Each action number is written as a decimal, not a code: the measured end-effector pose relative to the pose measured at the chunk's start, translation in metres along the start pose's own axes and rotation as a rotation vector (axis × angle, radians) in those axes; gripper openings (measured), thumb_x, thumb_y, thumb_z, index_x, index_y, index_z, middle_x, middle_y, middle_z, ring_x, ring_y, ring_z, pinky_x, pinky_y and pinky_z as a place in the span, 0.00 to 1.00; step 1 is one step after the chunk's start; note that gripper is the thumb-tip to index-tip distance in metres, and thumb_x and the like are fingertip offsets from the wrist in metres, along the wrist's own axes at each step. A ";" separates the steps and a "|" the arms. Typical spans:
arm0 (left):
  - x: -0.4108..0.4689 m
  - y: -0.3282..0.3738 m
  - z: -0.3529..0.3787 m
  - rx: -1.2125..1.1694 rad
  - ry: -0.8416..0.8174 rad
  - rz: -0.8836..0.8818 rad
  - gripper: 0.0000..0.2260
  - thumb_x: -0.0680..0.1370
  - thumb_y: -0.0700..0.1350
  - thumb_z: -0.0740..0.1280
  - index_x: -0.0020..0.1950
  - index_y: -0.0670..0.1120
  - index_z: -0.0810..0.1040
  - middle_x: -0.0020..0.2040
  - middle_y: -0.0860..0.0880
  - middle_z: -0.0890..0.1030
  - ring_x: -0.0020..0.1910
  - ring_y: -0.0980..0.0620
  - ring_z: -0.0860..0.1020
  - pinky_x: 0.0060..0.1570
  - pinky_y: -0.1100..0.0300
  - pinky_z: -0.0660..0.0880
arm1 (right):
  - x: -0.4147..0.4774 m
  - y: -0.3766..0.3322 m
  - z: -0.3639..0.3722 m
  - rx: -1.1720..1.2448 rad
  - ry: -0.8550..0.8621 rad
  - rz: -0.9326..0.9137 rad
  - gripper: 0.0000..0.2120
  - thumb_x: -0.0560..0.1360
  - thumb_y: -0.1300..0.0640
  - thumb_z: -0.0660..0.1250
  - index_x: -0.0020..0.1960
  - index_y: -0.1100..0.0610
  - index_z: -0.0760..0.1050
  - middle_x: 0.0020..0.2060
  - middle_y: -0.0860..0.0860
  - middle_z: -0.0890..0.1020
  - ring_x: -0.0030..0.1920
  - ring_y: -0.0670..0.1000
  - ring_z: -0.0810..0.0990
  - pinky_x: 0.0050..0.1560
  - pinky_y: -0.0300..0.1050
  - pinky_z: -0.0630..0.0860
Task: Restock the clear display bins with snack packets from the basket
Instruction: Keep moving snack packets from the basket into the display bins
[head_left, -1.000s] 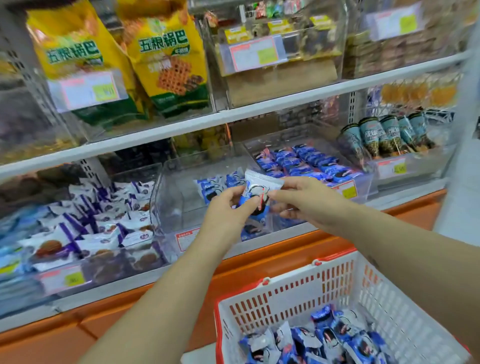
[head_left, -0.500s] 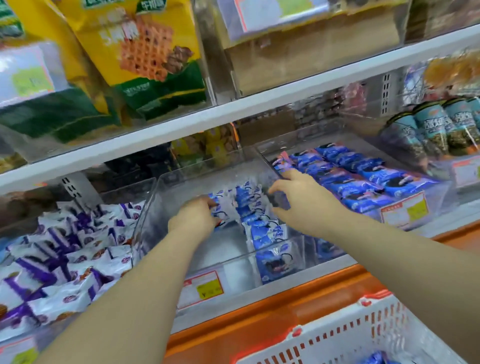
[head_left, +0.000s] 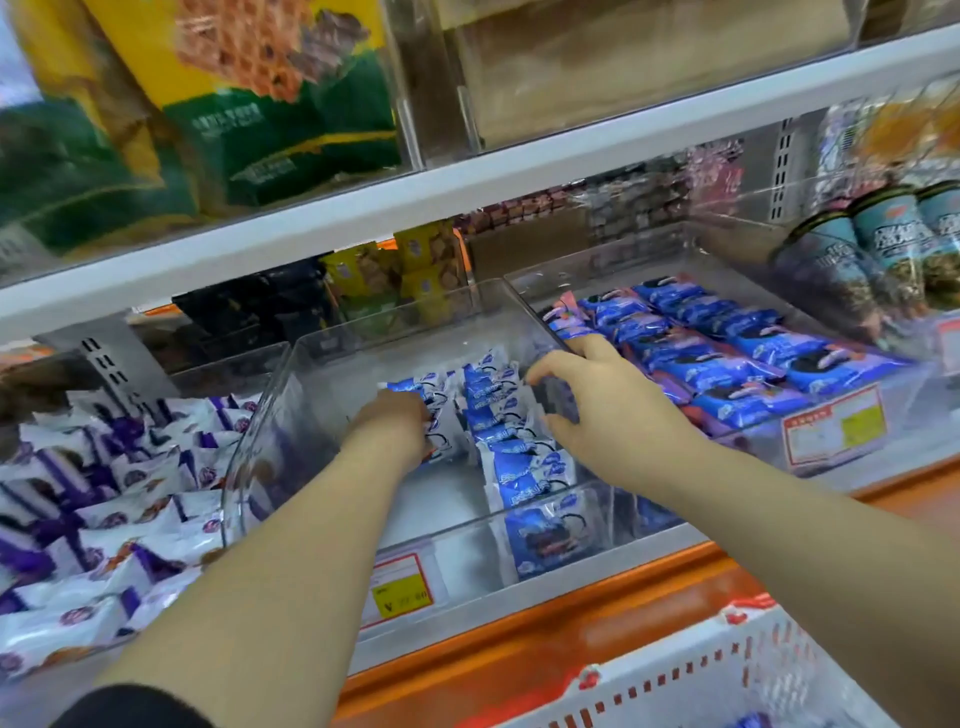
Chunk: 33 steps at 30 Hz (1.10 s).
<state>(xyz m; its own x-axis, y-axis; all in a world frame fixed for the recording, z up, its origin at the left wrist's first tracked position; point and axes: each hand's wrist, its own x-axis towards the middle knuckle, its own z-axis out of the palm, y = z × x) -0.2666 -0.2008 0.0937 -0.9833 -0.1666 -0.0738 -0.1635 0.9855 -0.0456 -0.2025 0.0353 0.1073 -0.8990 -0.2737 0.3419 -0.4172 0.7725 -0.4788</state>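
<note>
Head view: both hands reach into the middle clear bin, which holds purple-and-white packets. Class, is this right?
One detail is wrong. In the head view the middle clear bin holds blue-and-white packets; the purple-and-white packets lie in the bin to its left. The left hand and right hand do both reach into it.

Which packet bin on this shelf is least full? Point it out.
The middle bin, where the left hand and right hand reach in: much of its floor is bare. The left bin and right bin are packed.
</note>
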 end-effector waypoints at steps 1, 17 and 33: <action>0.002 0.002 0.003 -0.027 0.012 0.002 0.17 0.77 0.46 0.70 0.66 0.52 0.77 0.67 0.44 0.71 0.59 0.41 0.77 0.59 0.51 0.76 | 0.000 0.000 0.000 0.005 0.009 0.000 0.18 0.77 0.56 0.67 0.64 0.45 0.71 0.65 0.51 0.66 0.54 0.54 0.74 0.45 0.46 0.72; 0.008 0.008 0.009 -0.058 0.076 0.018 0.18 0.79 0.41 0.66 0.68 0.52 0.73 0.67 0.44 0.67 0.64 0.42 0.71 0.62 0.47 0.74 | 0.000 0.005 0.001 0.031 0.012 -0.030 0.19 0.76 0.55 0.68 0.65 0.43 0.70 0.68 0.50 0.66 0.60 0.53 0.74 0.52 0.47 0.76; -0.225 0.088 0.000 -0.219 0.261 0.608 0.08 0.79 0.50 0.62 0.56 0.57 0.77 0.53 0.56 0.80 0.53 0.52 0.79 0.48 0.50 0.77 | -0.144 0.040 -0.052 -0.376 -0.050 -0.514 0.08 0.73 0.55 0.65 0.49 0.56 0.80 0.40 0.53 0.81 0.42 0.59 0.79 0.40 0.50 0.74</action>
<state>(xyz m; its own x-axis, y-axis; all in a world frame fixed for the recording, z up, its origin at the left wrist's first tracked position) -0.0595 -0.0767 0.1067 -0.8883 0.4030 0.2202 0.4366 0.8899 0.1324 -0.0828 0.1353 0.0806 -0.6050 -0.6825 0.4101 -0.7301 0.6810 0.0563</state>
